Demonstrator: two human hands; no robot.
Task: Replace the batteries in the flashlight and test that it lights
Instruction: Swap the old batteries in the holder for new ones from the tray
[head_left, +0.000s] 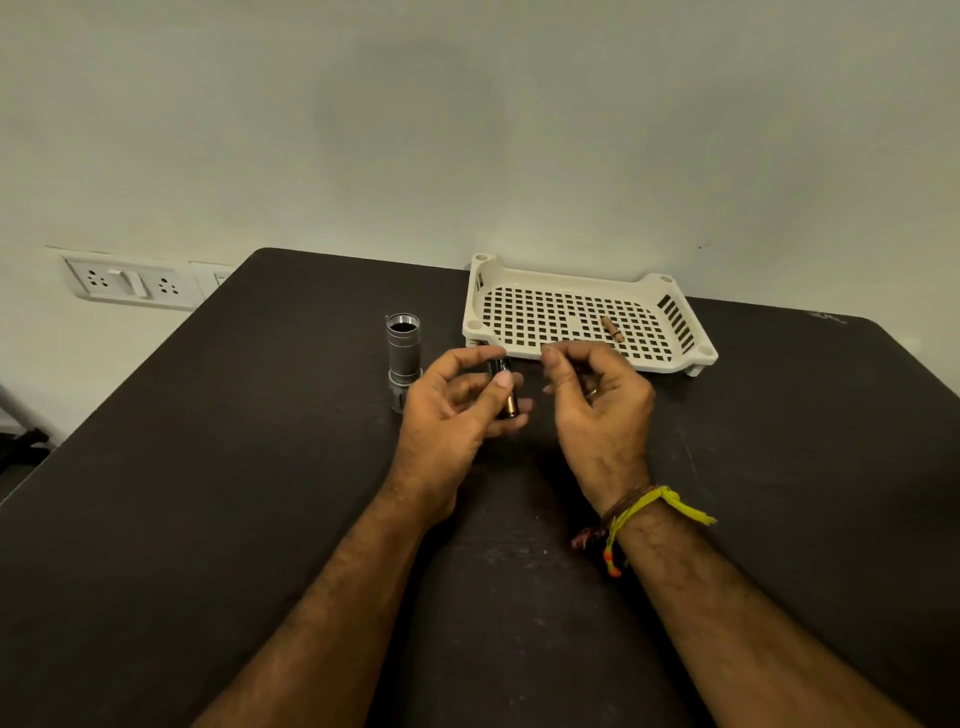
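The silver cylindrical metal flashlight body (403, 358) stands head-down on the dark matte table (208, 467), open end up, at about ten o'clock from the hands. The left hand (452, 410) pinches a black-and-copper battery (506, 392) between thumb and curled fingers. The right hand (597, 395), just beside it at three o'clock, has its fingers curled; whether they grip anything cannot be told. At one o'clock sits a cream perforated plastic tray (675, 358) with one small brown cylinder (613, 329), probably another cell, lying in it. The step in hand appears to be readying a battery for loading. The next move likely calls for checking polarity, then lowering it straight into the open tube.
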